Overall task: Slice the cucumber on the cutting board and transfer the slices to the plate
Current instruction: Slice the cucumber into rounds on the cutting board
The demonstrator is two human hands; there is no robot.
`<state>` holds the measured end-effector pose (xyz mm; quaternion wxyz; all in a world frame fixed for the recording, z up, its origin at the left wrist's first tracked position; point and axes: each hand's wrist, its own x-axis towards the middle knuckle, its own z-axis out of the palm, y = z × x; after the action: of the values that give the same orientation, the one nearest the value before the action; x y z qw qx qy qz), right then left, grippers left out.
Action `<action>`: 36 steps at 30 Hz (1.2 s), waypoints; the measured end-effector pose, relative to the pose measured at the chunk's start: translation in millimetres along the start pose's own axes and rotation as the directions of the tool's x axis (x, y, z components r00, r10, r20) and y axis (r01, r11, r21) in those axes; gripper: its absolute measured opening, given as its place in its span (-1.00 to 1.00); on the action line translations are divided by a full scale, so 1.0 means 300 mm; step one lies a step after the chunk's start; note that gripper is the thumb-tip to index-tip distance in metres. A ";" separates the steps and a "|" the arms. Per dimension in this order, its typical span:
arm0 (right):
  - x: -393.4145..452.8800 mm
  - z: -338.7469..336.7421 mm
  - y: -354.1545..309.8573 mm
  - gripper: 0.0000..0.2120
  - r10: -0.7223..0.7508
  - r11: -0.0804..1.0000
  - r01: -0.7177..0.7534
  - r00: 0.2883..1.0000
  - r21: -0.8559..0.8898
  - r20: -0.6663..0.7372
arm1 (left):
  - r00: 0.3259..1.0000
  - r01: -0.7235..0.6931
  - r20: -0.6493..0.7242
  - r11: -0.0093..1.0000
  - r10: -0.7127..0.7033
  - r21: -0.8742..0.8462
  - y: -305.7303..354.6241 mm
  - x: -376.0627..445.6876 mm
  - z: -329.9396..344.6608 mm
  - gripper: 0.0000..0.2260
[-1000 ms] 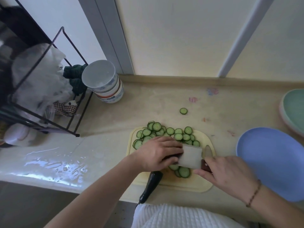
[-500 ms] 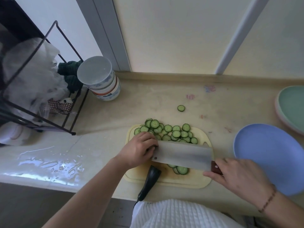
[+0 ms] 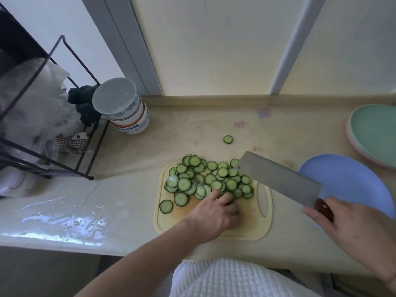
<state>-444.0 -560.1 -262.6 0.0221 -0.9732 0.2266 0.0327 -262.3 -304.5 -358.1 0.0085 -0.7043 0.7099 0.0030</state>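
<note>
Pale yellow plastic forms the cutting board (image 3: 246, 230), which lies near the front edge of a cream worktop (image 3: 192, 129). A heap of thin cucumber slices (image 3: 205, 179), green-skinned with light centres, covers the far half of the board, and a few spill toward its left edge. One stray slice (image 3: 228, 139) lies alone on the worktop beyond the board, toward the back wall.

The left hand (image 3: 216, 213) rests on the board with its fingers reaching into the near edge of the heap; whether they hold anything cannot be told, since the fingertips are partly buried among the slices. The right hand (image 3: 353, 224) grips the dark wooden handle of a broad rectangular cleaver (image 3: 276, 177), whose blade is lifted and angled over the right end of the board, its far corner above the slices.

A blue plate (image 3: 351, 181) sits on the worktop just right of the board, partly behind the cleaver and the right hand. A green plate (image 3: 377, 133) lies further back at the right edge. Near the back left corner stands a stack of upturned bowls (image 3: 126, 110), beside a black wire rack (image 3: 70, 125) holding a crumpled plastic bag (image 3: 36, 108) and a dark green cloth (image 3: 85, 103). White ribbed fabric shows at the bottom, close to the camera.
</note>
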 end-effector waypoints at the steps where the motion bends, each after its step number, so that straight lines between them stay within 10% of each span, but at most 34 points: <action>1: -0.006 -0.003 -0.013 -0.40 -0.006 1.000 0.006 1.000 -0.009 0.021 | 1.000 -0.011 0.016 1.000 0.011 0.013 -0.008 -0.004 -0.003 -0.73; 36: 0.000 0.007 -0.089 -0.50 -0.077 0.997 0.077 0.991 -0.001 0.110 | 0.969 -0.114 -0.234 0.986 0.083 -0.123 -0.123 -0.012 0.053 -0.85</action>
<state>-432.2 -536.0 -264.0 0.0330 -0.9780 0.1872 0.0860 -225.2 -301.1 -373.7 -0.1211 -0.6628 0.7383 -0.0290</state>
